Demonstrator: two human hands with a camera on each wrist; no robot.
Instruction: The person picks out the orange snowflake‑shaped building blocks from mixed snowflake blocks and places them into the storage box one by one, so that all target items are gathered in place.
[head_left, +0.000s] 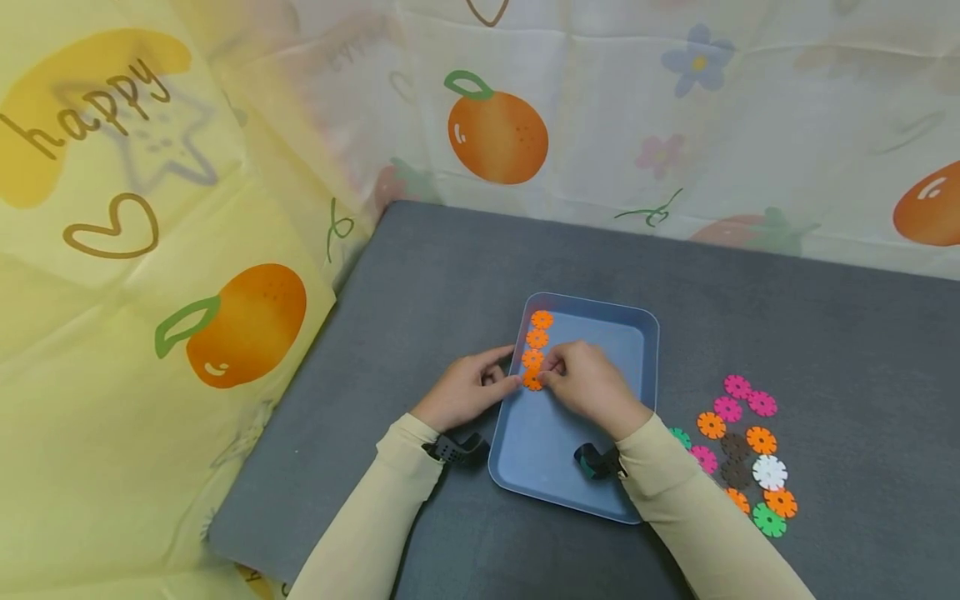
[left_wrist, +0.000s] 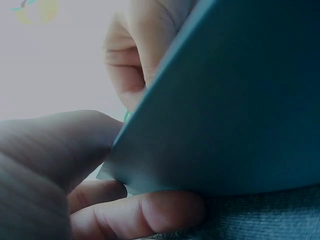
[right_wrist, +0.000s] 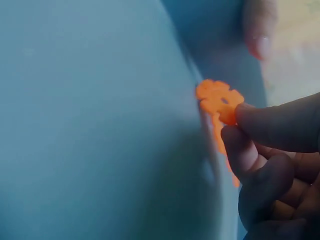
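Note:
Several orange notched plastic discs [head_left: 537, 338] lie in a column along the left side of a blue tray [head_left: 536, 442]. My right hand [head_left: 588, 385] reaches over the tray from the right. Its thumb and index finger pinch an orange flower-shaped disc [right_wrist: 220, 100], which overlaps the lower end of the column in the right wrist view. At the tray's left wall, my left hand [head_left: 471, 387] grips the edge. The left thumb [left_wrist: 75, 140] goes over the rim, while other fingers [left_wrist: 145, 212] lie against the outer wall.
Right of the tray, loose notched discs in pink [head_left: 727, 409], orange [head_left: 761, 440], brown [head_left: 737, 475], white [head_left: 769, 472] and green [head_left: 769, 519] lie on the grey table [head_left: 862, 375]. My right sleeve [head_left: 697, 508] covers part of them. A printed cloth [head_left: 600, 125] hangs behind.

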